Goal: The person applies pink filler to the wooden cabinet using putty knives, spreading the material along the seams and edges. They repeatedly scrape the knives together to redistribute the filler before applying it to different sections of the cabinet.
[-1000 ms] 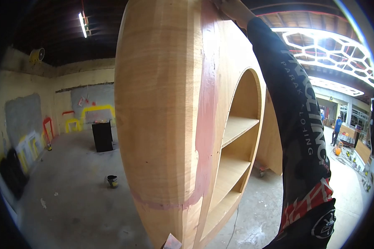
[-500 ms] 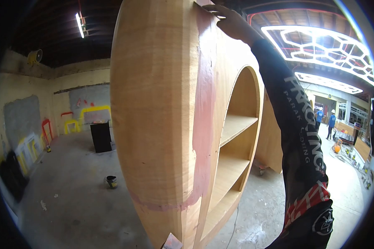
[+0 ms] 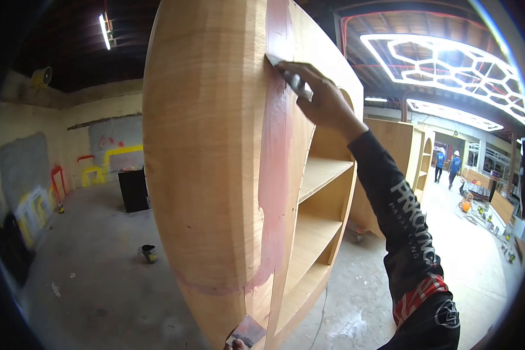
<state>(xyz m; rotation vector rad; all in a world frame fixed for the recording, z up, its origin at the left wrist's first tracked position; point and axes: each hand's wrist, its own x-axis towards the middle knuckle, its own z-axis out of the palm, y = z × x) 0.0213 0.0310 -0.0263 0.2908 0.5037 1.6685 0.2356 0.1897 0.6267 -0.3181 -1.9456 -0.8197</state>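
My right hand (image 3: pixel 326 102) grips a putty knife (image 3: pixel 297 84) by its handle. The blade's tip rests on a strip of pink filler (image 3: pixel 276 157) that runs down the curved edge of a plywood cabinet (image 3: pixel 210 146). Wet-looking filler shines just around the blade. Low in the view, the fingertips of my left hand (image 3: pixel 236 345) are closed on a flat, filler-smeared scraper blade (image 3: pixel 248 330); most of that hand is cut off by the frame edge. The scraper is close to the cabinet's lower part.
Arched shelves (image 3: pixel 321 181) open on the cabinet's right side. Another wooden cabinet (image 3: pixel 385 163) stands behind. A small bucket (image 3: pixel 149 254) and a black box (image 3: pixel 134 189) are on the floor at left. Two people (image 3: pixel 446 166) are far off at right, near tools and cords.
My right hand and putty knife have come down along the pink strip from near the cabinet's top. The scraper and left fingertips show more at the bottom. The view has shifted slightly.
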